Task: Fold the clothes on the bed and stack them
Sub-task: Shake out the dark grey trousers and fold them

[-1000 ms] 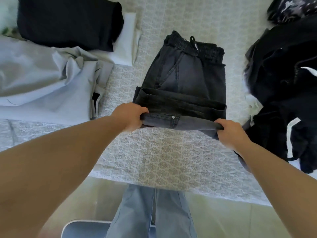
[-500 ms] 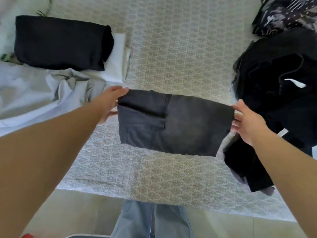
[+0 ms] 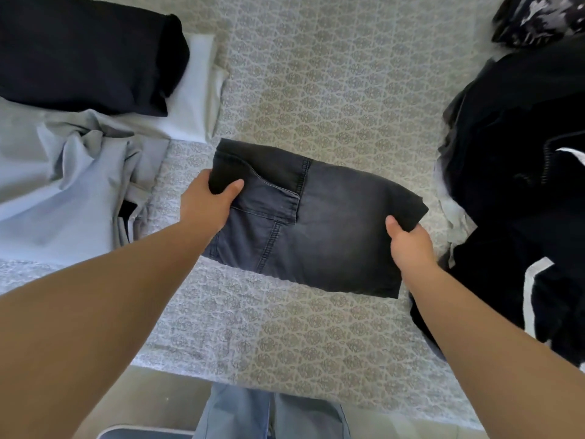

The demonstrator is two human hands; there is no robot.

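Observation:
A folded pair of dark grey denim trousers hangs a little above the patterned bed sheet in the middle of the view. My left hand grips its left edge, thumb on top near the back pocket. My right hand grips its right edge, thumb on top. At the far left a folded black garment lies on a folded white one.
A crumpled light grey garment lies at the left. A heap of unfolded black clothes fills the right side, with a patterned dark piece at the top right. The bed's near edge runs along the bottom, above my jeans.
The trousers lay on the bed with my hands at their near fold; I folded them over, lifted them as a compact bundle and took hold of both side edges.

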